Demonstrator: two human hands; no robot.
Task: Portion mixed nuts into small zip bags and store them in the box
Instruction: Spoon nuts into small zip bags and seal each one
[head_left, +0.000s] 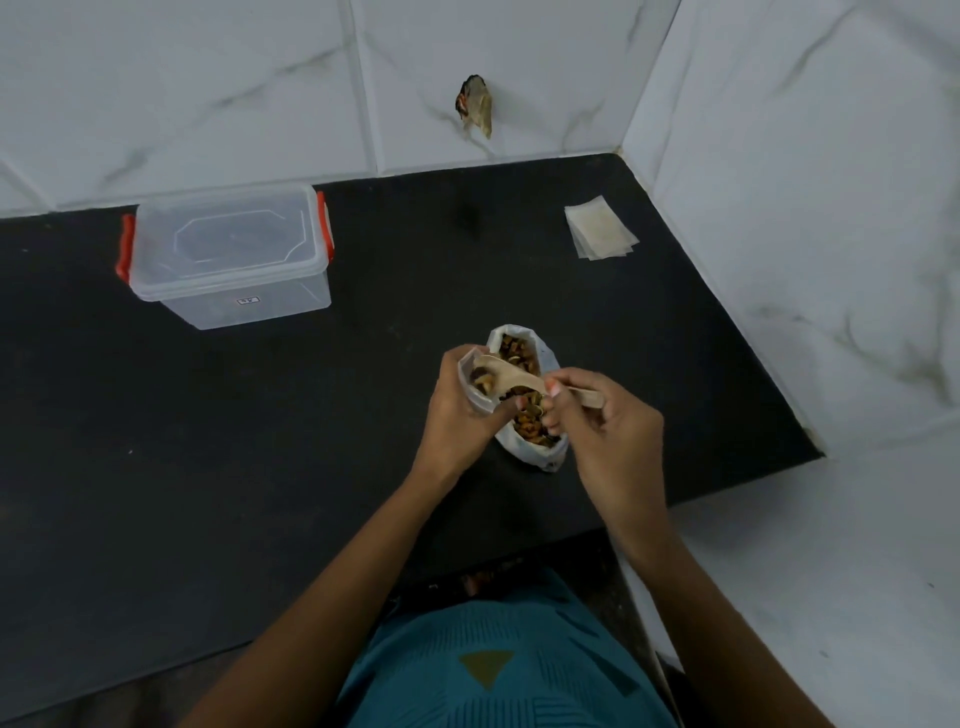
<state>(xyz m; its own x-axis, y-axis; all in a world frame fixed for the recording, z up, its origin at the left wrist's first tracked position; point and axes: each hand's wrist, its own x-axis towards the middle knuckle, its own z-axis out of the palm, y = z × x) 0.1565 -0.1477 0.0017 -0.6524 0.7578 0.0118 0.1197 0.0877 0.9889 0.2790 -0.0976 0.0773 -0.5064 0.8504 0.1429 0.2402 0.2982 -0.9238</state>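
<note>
- At the far left of the table (311, 441), against the wall, stands the clear box (228, 254) with red clips. Its lid looks seated. Risk: it stands well apart from my hands, and opening it while I carry a filled bag could tip nuts out.
- Left hand (457, 410): fingers curled round the small zip bag (480, 402), holding its mouth up and open above the table. A few nuts already sit inside. Risk: if my grip slackens the mouth folds shut and the next spoonful lands on the table.
- Wooden spoon (519, 382): its bowl lies at the small bag's mouth. Risk: the bowl looks nearly as wide as the opening, so a fast tilt would shed nuts over the rim.
- Bulk bag (540, 460) of mixed nuts (517, 349): stands open on the table, just under both hands, touching them or nearly so; I cannot tell which. Risk: soft walls, and a knock from a wrist could topple it.
- Right hand (608, 441): thumb and fingers pinch the spoon's handle. Risk: a twist here spills the load.
- Spare zip bags (600, 234): a flat stack at far right, near the corner wall. Risk: thin sheets; I may lift two at once.
</note>
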